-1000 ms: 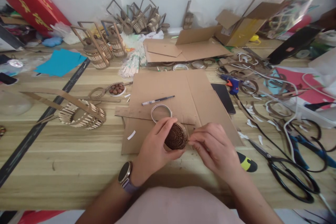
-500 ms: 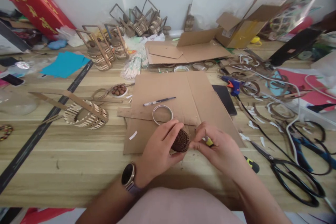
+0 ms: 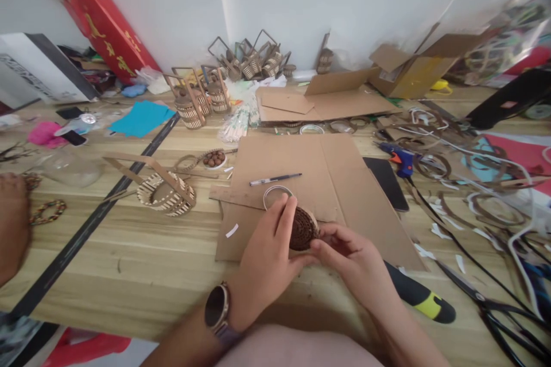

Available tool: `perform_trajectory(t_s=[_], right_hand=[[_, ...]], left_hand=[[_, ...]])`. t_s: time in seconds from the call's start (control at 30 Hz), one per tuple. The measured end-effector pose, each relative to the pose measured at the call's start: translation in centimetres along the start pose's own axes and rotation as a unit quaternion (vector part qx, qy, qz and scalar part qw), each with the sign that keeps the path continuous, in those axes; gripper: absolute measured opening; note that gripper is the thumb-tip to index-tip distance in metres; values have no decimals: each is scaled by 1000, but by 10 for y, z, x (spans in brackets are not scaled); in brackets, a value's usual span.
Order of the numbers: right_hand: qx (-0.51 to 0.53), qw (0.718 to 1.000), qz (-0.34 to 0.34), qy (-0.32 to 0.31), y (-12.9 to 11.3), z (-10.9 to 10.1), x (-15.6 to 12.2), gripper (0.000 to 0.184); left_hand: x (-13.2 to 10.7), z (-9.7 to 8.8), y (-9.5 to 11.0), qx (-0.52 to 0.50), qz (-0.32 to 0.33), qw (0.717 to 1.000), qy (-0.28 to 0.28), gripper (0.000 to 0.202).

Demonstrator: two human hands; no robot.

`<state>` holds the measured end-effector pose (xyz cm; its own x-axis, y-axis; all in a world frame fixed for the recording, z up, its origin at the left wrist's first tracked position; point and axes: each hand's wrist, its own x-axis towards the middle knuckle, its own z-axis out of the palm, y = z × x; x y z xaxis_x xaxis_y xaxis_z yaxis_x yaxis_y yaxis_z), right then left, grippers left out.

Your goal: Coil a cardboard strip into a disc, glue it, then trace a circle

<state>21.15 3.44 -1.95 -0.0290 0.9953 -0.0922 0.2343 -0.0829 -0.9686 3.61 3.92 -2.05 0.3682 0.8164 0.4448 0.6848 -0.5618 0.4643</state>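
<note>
Both of my hands hold a small round roll of brown corrugated cardboard just above a flat cardboard sheet. My left hand, with a watch on its wrist, wraps its fingers round the roll's left side. My right hand pinches the roll's right edge with thumb and fingertips. A white tape ring and a pen lie on the sheet just beyond the hands.
A black and yellow knife lies right of my right hand; large black scissors lie further right. A cardboard basket lies to the left, more baskets at the back. A blue glue gun, cardboard strips and a phone sit at right. Another person's arm shows at the left edge.
The view has shifted right and up, so another person's arm shows at the left. My hands have closed in tighter on the roll, and the right hand's pinch sits against its edge.
</note>
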Motion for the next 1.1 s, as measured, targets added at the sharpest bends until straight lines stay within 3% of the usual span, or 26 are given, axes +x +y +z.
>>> perform_trajectory(t_s=[0.07, 0.13, 0.17, 0.23, 0.3, 0.37, 0.43, 0.5, 0.67, 0.8, 0.9, 1.1], right_hand=[[-5, 1000, 1, 16, 0, -4, 1, 26], [-13, 999, 3, 36, 0, -8, 3, 28], [-15, 999, 5, 43, 0, -10, 4, 28], [-18, 999, 8, 50, -1, -12, 6, 29], [-16, 999, 6, 51, -1, -12, 7, 28], [-11, 999, 4, 49, -1, -11, 7, 28], [-13, 999, 4, 45, -1, -10, 8, 29], [-19, 999, 4, 39, -1, -10, 7, 30], [-2, 999, 23, 38, -3, -12, 7, 32], [28, 998, 47, 36, -3, -16, 9, 36], [52, 997, 52, 23, -4, -22, 12, 41], [89, 995, 39, -25, -26, -27, 17, 45]], left_hand=[[-3, -16, -4, -23, -16, 999, 16, 97], [-5, -36, -11, -56, -76, 987, 129, 79], [-5, -48, -17, -85, -110, 964, 226, 70], [-2, -70, -30, -137, -136, 886, 422, 61], [4, -90, -46, -183, -179, 822, 509, 56], [13, -106, -61, -289, -223, 759, 539, 53], [23, -118, -75, -377, -248, 718, 530, 57], [32, -126, -85, -421, -266, 704, 506, 49], [43, -136, -92, -414, -283, 723, 475, 11], [43, -143, -70, -366, -250, 767, 463, 11], [39, -150, -43, -376, -254, 802, 388, 19], [27, -141, -2, -430, -247, 830, 255, 25]])
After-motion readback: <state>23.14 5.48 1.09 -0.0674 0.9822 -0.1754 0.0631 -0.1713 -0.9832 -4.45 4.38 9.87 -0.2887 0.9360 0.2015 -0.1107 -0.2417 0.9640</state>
